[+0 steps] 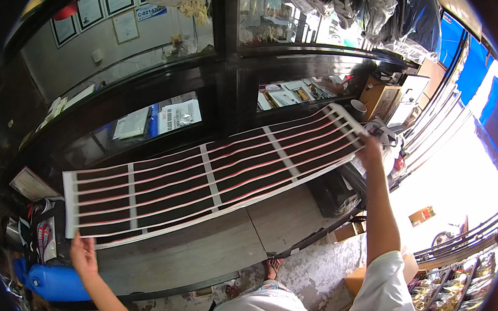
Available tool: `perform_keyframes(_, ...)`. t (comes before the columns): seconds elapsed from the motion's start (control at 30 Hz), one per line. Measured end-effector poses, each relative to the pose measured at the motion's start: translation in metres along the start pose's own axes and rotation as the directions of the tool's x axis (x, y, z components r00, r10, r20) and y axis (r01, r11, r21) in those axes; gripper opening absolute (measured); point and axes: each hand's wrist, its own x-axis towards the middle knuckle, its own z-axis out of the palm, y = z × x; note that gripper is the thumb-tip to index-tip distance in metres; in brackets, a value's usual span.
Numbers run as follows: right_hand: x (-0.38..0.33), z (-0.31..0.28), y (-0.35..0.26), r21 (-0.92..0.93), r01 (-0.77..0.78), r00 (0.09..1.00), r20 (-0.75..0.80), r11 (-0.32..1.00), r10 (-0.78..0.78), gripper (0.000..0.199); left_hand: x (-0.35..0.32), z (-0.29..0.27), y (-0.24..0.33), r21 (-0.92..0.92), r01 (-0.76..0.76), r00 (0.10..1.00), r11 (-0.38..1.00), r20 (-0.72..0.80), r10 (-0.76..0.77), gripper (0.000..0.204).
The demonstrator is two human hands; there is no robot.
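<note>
A long black sheet with white-and-red lengthwise stripes and white cross bands (pixel 170 185) stretches between my two hands, slanting up toward the far right. My left hand (pixel 84 255) pinches its near left corner beside a white end band. At the other end, my right hand (pixel 370 151) grips the near right corner, its fingers partly hidden. The sheet's surface ripples slightly and its far long edge runs along the dark window frame. Below it shows a grey tabletop (pixel 194 262).
A blue plastic container (pixel 59 282) stands by my left hand, near a leaning framed paper (pixel 35 184). A black case (pixel 334 191) sits under the sheet's right end. Beyond that end are a white cup (pixel 357 107) and a wooden box (pixel 377 99). Plastic-wrapped goods (pixel 383 17) hang above.
</note>
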Motion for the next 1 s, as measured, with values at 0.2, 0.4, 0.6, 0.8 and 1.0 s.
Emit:
perform_keyframes(0.2,-0.007,0.002,0.063,-0.27,0.055,0.996,-0.046,0.961,-0.07,0.033,-0.018,0.008,-0.054,0.058,0.072,0.973,0.996,-0.224,-0.057,0.027)
perform_keyframes(0.4,-0.009,0.001,0.062,-0.525,0.132,0.984,-0.035,0.841,-0.176,0.04,-0.019,0.013,-0.04,0.073,0.081,0.968,0.994,-0.244,-0.061,0.022)
perform_keyframes(0.6,-0.042,0.02,0.057,-0.794,0.41,0.783,0.054,0.449,-0.619,0.055,-0.027,0.021,-0.042,0.169,0.055,0.921,0.984,-0.39,0.015,0.028)
perform_keyframes(0.8,-0.181,0.141,0.028,-0.43,0.88,0.463,0.685,0.201,-0.563,0.052,-0.061,0.06,-0.041,0.838,-0.257,0.554,0.481,-0.28,0.784,0.051)
perform_keyframes(1.0,-0.235,0.239,0.066,-0.312,0.944,0.329,0.889,0.106,-0.319,0.064,-0.145,0.196,-0.072,0.779,-0.576,0.584,-0.249,0.605,0.541,0.057)
